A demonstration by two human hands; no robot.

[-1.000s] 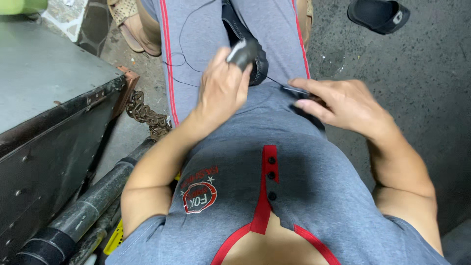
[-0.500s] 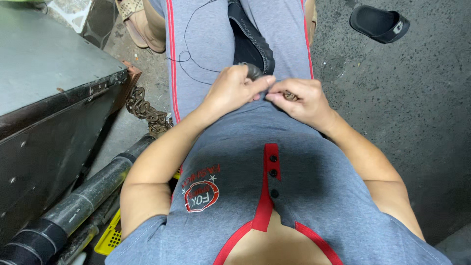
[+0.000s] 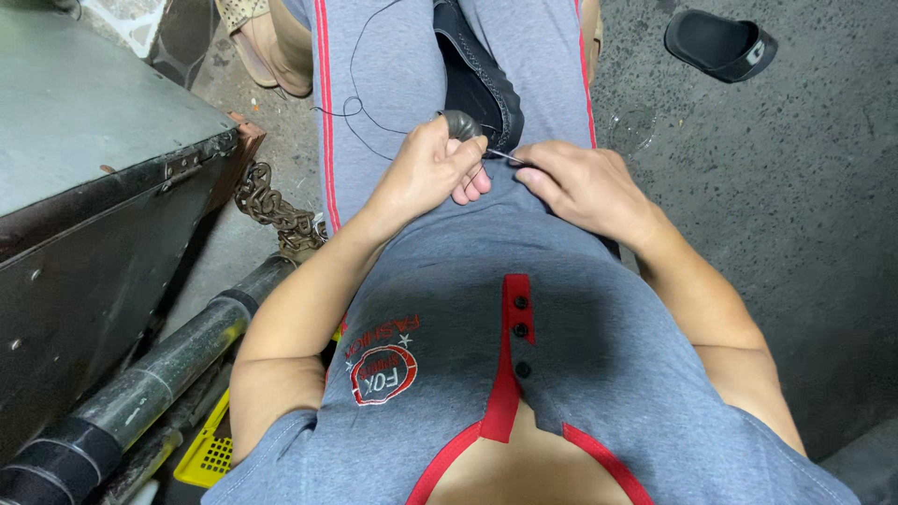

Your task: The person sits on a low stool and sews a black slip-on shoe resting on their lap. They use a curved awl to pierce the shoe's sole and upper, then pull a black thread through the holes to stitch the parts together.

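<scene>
Nearest the camera is a grey shirt with red trim, and just beyond its hem the two hands meet over the lap. The left hand is curled around a small dark rounded spool, thumb pressed on it, seemingly to keep it steady. The right hand pinches a thin needle-like tool pointed at the spool, likely for fine control. Beyond the hands, a black thread loops over the grey trousers, and a black shoe lies between the thighs. Left of the lap stand a dark metal box, closed so its contents are hidden, a rusty chain, and a yellow crate. Far right lies a black sandal.
</scene>
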